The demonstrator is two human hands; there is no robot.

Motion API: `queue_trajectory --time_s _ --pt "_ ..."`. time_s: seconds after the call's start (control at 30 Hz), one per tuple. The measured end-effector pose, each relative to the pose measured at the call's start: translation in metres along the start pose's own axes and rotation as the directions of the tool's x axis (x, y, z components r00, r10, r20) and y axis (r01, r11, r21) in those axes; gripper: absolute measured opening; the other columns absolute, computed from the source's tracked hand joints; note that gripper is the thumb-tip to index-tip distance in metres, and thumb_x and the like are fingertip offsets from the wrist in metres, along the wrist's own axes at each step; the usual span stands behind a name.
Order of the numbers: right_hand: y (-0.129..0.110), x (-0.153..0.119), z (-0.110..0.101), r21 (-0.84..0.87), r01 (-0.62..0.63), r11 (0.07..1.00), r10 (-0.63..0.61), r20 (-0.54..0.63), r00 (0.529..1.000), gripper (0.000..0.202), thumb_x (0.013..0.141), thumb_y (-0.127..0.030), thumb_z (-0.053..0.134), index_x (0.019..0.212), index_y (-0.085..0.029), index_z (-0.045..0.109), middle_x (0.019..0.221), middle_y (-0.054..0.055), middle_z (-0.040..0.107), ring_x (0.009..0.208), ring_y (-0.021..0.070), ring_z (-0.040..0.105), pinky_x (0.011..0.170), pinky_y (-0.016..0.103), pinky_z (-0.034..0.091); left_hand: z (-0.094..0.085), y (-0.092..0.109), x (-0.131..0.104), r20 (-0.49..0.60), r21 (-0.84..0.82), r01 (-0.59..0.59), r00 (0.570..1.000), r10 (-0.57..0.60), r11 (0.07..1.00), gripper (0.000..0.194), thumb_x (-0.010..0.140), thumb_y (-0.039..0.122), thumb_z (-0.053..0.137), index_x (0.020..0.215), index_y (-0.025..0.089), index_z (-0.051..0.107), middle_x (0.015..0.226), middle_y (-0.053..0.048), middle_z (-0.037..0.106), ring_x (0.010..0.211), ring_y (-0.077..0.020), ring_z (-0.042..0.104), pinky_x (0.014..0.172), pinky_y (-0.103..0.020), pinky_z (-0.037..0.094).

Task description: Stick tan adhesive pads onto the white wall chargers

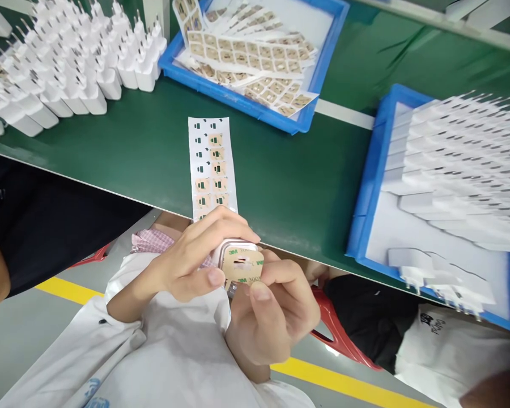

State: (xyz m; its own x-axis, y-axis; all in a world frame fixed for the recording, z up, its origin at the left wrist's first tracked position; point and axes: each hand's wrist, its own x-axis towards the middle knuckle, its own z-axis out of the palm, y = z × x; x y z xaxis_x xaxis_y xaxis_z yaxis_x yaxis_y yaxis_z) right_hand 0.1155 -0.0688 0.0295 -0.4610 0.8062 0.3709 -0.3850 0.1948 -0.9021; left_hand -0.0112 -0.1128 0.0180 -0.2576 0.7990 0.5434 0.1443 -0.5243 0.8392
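Close by the table edge (297,251), both hands (190,258) (276,311), apart from trays (368,190)

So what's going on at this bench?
A person's left hand steadies a small white housing while the right hand pinches the edge of a tan 3M-marked pad over its face; whether it's stuck down, I can't tell. A partly used pad sheet lies on the green table, with more sheets in a blue tray beyond. White plugs stand at left.
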Motion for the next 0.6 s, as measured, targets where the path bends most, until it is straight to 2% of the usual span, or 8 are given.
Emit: queue_trajectory --time_s 0.3,0.6 --pt "-0.0002 -0.0005 0.0002 -0.022 0.002 1.0 -0.003 -0.01 1.0 0.014 0.095 -0.016 0.056 0.083 -0.022 0.058 0.067 -0.002 0.053 0.056 0.013 0.046 0.056 0.031 0.039 -0.0018 0.0002 0.0007 0.009 0.081 -0.001 1.0 0.0 0.997 0.043 0.103 0.058 0.045 0.125 0.023 0.057 0.11 -0.01 0.064 0.1 -0.027 0.064 0.079 -0.044 0.057" --pt "0.0003 0.0006 0.0023 -0.082 -0.003 0.997 0.001 -0.021 1.0 0.016 0.095 -0.018 0.055 0.081 -0.023 0.055 0.065 -0.003 0.05 0.055 0.0134 0.045 0.055 0.031 0.039 -0.0006 -0.0004 0.0002 -0.012 0.064 0.011 1.0 -0.01 0.998 0.044 0.102 0.059 0.048 0.124 0.022 0.059 0.109 -0.01 0.064 0.101 -0.026 0.063 0.084 -0.044 0.057"
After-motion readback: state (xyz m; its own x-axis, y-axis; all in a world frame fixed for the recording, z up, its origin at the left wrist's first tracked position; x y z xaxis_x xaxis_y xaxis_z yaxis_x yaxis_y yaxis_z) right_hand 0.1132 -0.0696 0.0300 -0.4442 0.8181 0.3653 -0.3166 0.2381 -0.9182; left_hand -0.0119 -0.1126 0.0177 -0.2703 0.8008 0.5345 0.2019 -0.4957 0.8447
